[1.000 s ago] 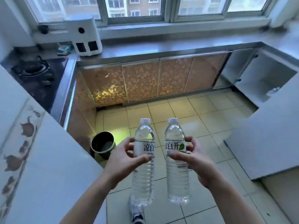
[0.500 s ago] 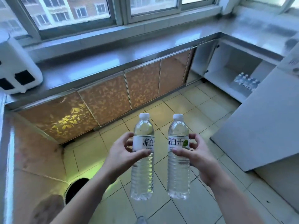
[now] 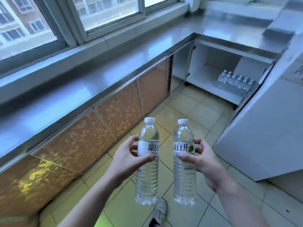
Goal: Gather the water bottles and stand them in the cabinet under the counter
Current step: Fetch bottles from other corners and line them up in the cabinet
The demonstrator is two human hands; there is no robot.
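I hold two clear water bottles with white caps and white labels upright over the tiled floor. My left hand grips the left bottle at its label. My right hand grips the right bottle the same way. The two bottles are a little apart. At the far right, under the steel counter, the white cabinet stands with its door open. Several water bottles stand in rows on its floor, toward its right side.
A row of shut amber patterned cabinet doors runs under the counter along the window wall. A large white appliance or panel juts out at the right, next to the open cabinet. My shoe is on the floor tiles below the bottles.
My view has swung to the right: the stove and white appliance on the left have left the frame, and the open cabinet with its bottles is closer and fuller in view. Both hands keep their bottles.
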